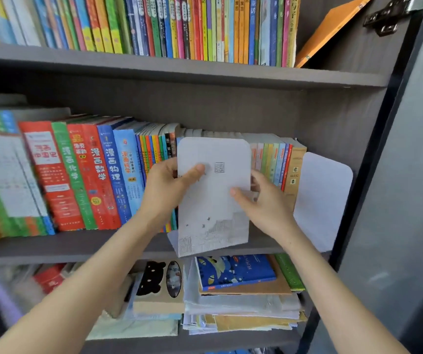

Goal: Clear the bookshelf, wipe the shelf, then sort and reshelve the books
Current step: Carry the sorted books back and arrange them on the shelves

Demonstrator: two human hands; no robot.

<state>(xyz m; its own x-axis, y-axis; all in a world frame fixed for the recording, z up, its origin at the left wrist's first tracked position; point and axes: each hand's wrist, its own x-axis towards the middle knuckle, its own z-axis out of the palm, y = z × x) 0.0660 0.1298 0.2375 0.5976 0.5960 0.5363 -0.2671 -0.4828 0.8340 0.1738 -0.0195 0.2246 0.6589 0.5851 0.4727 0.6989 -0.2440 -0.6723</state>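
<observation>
A white metal bookend (215, 200) with punched patterns stands upright at the front of the middle shelf (77, 245), before a row of upright books (98, 175). My left hand (169, 185) grips its left edge, thumb across the front face. Its right edge is held by my right hand (259, 200), thumb on the front and fingers behind. A second white bookend (323, 200) stands at the right end of the row, against thin colourful books (277, 164).
The upper shelf (179, 70) carries a tight row of thin colourful books and a leaning orange folder (330, 29). Below lies a loose pile of books and papers (236, 290). The dark cabinet side (374, 154) and a grey door (415, 200) close off the right.
</observation>
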